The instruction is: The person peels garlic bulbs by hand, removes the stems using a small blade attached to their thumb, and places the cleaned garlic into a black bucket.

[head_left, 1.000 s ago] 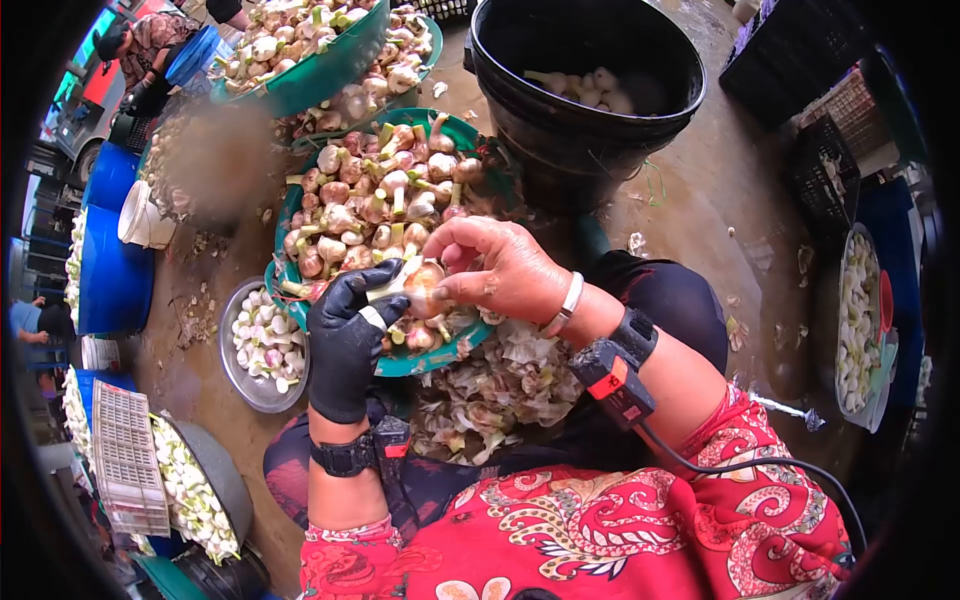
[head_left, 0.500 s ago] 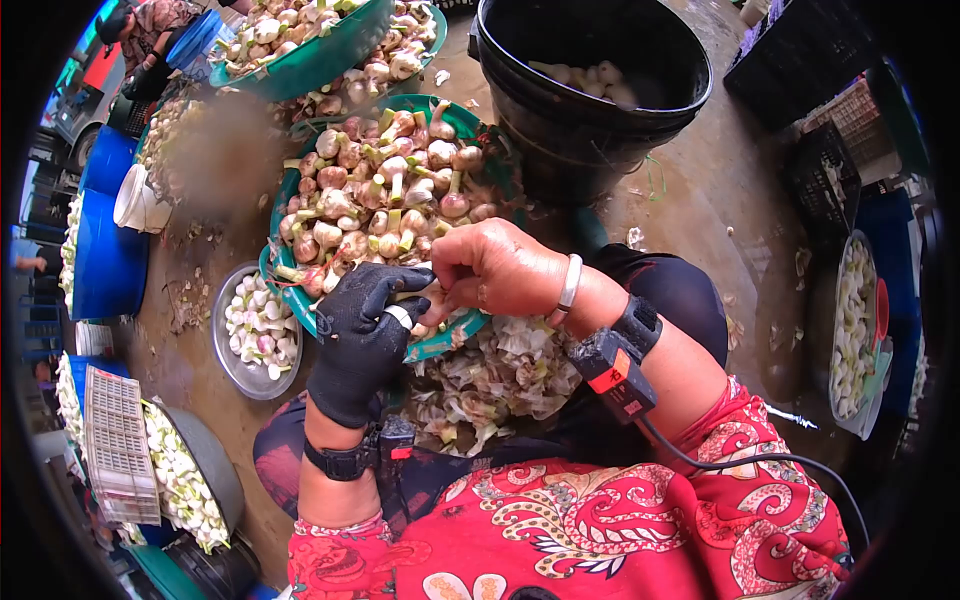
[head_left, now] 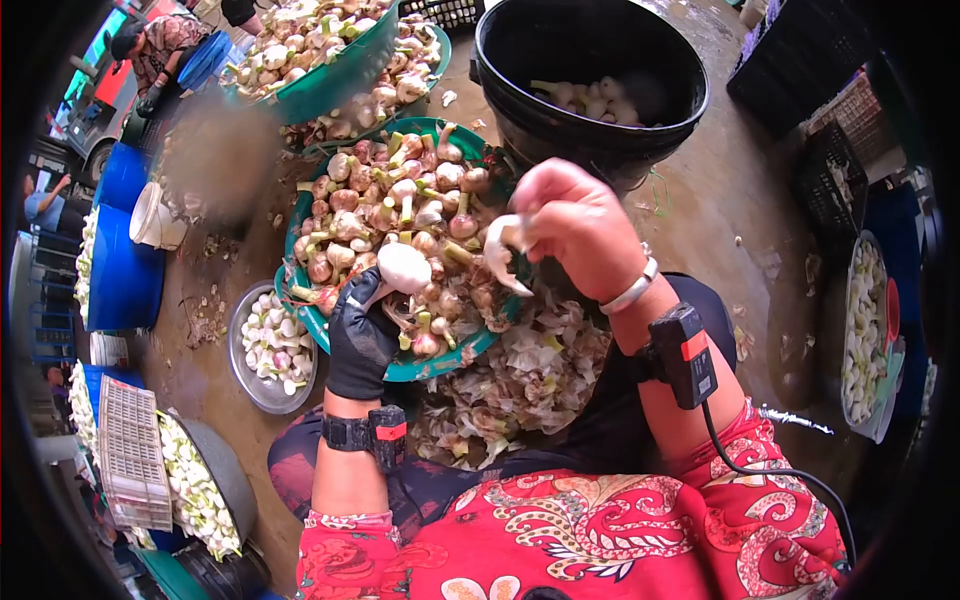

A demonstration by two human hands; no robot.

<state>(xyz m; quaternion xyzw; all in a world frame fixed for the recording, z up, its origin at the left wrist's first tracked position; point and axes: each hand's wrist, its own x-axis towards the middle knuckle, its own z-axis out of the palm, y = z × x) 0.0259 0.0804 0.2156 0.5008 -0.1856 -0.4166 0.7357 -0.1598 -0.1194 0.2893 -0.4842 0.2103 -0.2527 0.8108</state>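
Note:
My left hand [head_left: 361, 338], in a black glove, is closed around the stem of a white garlic bulb [head_left: 404, 268], which shows above the fingers. To its right and raised, my bare right hand [head_left: 575, 235] pinches a curled strip of garlic skin [head_left: 499, 258]. Both hands are over the near part of a green basin [head_left: 405, 371] heaped with unpeeled garlic bulbs [head_left: 343, 222]. Loose skins [head_left: 520, 385] are piled below the basin, by my legs.
A black bucket [head_left: 560, 140] holding white bulbs stands beyond the basin. At the left are a metal bowl [head_left: 250, 372] of garlic, blue tubs [head_left: 128, 270] and a plastic crate [head_left: 133, 450]. Another person [head_left: 165, 50] works at the upper left.
My hands have moved apart. The right hand has risen to the right with a strip of skin, and the smooth white bulb now shows in my left hand.

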